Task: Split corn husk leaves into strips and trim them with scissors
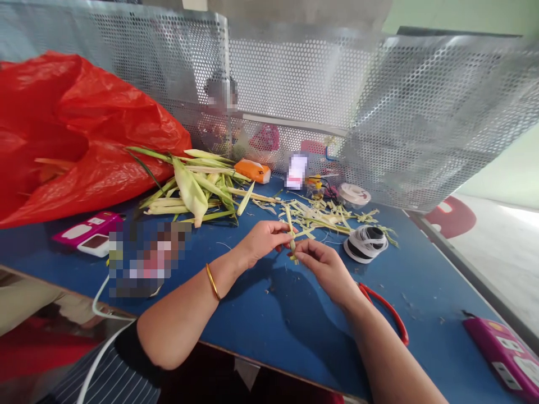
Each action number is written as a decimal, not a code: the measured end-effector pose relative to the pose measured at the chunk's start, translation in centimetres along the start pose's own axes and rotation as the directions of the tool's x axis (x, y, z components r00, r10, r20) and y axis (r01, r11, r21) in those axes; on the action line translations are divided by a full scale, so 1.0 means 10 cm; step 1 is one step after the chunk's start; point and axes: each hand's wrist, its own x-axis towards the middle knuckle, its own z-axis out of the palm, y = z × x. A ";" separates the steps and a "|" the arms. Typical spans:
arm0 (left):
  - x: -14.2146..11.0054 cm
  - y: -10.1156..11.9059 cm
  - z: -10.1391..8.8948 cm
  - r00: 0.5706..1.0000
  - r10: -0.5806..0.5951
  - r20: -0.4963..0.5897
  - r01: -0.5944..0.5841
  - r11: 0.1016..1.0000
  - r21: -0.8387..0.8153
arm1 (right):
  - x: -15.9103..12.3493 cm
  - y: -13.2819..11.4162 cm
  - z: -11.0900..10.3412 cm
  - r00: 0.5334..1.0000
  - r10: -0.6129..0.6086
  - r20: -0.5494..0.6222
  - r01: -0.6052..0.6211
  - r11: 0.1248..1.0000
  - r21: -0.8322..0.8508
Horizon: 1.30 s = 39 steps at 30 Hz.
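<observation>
Above the front half of the blue table (pixel 311 359), my left hand (pixel 263 241) pinches a small pale green strip of plant husk (pixel 292 247) near its upper part. Fingers of my right hand (pixel 322 264) close on the lower end of the same strip. Just behind my hands lie many torn husk strips and scraps (pixel 320 216). A pile of green leafy husks (pixel 189 193) rests farther left. Beside my right hand stands a spool of white and black band (pixel 365 244). A red-handled tool (pixel 391 314) lies partly hidden by my right forearm.
A large red plastic bag (pixel 92 129) fills the left. Perforated metal panels (pixel 295 78) border the back. An orange packet (pixel 252 171), lit phone (pixel 296 171) and white roll (pixel 354 194) stand there. Purple boxes (pixel 90 233) sit at both sides; a white cable (pixel 101 303) crosses the front edge.
</observation>
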 end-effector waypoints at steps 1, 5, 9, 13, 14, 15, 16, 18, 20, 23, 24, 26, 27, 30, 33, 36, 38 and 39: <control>0.00 0.00 0.01 1.000 -0.012 -0.001 0.012 1.000 -0.018 | 0.00 0.00 0.00 1.000 0.010 0.003 -0.010 1.000 0.001; -0.01 -0.03 0.06 0.999 -0.009 -0.034 0.007 0.998 -0.070 | 0.00 0.00 0.03 0.998 0.046 -0.031 -0.044 0.998 0.055; -0.01 -0.06 0.11 0.993 0.006 -0.116 -0.015 0.997 -0.076 | -0.01 0.01 0.07 0.996 0.081 -0.046 -0.075 0.989 0.125; -0.01 -0.06 0.10 0.995 -0.041 -0.096 0.034 0.997 -0.075 | -0.03 -0.03 0.02 0.998 0.055 -0.042 -0.051 0.996 0.076; -0.01 -0.05 0.08 0.995 -0.056 -0.080 0.050 0.996 -0.076 | -0.03 -0.04 -0.01 0.998 0.026 -0.056 -0.024 0.999 0.039; -0.01 -0.04 0.07 0.995 -0.073 -0.065 0.068 0.995 -0.079 | -0.03 -0.05 -0.05 0.997 -0.006 -0.079 0.006 1.000 0.002; -0.01 -0.04 0.06 0.995 -0.090 -0.052 0.086 0.993 -0.084 | -0.04 -0.06 -0.10 0.993 -0.037 -0.116 0.034 0.999 -0.025; -0.01 -0.02 0.05 0.993 -0.120 -0.017 0.118 0.988 -0.098 | -0.04 -0.06 -0.18 0.967 -0.089 -0.239 0.079 0.996 -0.049; -0.02 -0.01 0.05 0.991 -0.134 0.025 0.136 0.985 -0.108 | -0.04 -0.05 -0.22 0.914 -0.139 -0.381 0.117 0.990 -0.082; -0.04 0.00 0.07 0.987 -0.142 0.077 0.149 0.984 -0.098 | -0.04 -0.04 -0.21 0.848 -0.254 -0.465 0.185 0.964 -0.190; -0.04 0.00 0.07 0.986 -0.143 0.087 0.151 0.984 -0.094 | -0.04 -0.05 -0.19 0.844 -0.285 -0.453 0.201 0.953 -0.225; -0.05 0.00 0.08 0.986 -0.136 0.094 0.145 0.985 -0.090 | -0.04 -0.05 -0.14 0.854 -0.316 -0.413 0.212 0.937 -0.277; -0.05 -0.01 0.09 0.987 -0.129 0.097 0.138 0.987 -0.087 | -0.03 -0.06 -0.11 0.861 -0.319 -0.395 0.209 0.932 -0.296; -0.05 -0.02 0.11 0.986 -0.111 0.120 0.120 0.991 -0.067 | -0.04 -0.03 -0.06 0.883 -0.318 -0.346 0.206 0.924 -0.323; -0.06 -0.02 0.13 0.982 -0.103 0.156 0.116 0.990 -0.075 | -0.04 0.01 -0.05 0.897 -0.315 -0.311 0.206 0.919 -0.336; -0.07 -0.02 0.14 0.982 -0.098 0.160 0.114 0.989 -0.095 | -0.03 0.03 -0.04 0.902 -0.299 -0.313 0.190 0.923 -0.334; -0.08 -0.03 0.14 0.984 -0.097 0.150 0.113 0.989 -0.100 | -0.03 0.03 -0.04 0.900 -0.282 -0.332 0.174 0.931 -0.320; -0.08 -0.03 0.14 0.984 -0.095 0.149 0.110 0.989 -0.100 | -0.03 0.03 -0.03 0.900 -0.269 -0.344 0.163 0.937 -0.308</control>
